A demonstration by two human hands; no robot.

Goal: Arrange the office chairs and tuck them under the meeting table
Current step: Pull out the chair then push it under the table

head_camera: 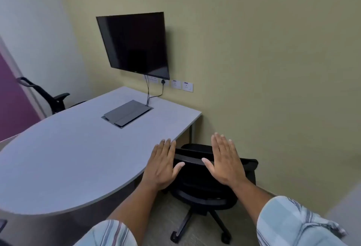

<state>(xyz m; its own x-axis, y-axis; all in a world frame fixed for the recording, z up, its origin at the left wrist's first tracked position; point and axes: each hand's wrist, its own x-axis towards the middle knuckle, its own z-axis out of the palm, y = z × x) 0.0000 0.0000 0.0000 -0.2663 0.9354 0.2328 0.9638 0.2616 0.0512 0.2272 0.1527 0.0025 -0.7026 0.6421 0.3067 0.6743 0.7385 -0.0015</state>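
Both hands, left hand [163,165] and right hand [224,162], were spread flat, holding nothing, directly above the office chair [205,179], which stood at the counter [78,148]'s right edge, near its far corner, seemingly partly tucked.

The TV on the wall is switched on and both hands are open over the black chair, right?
Not quite: the head view shows the TV dark, switched off. Both the left hand and right hand are open over the black chair.
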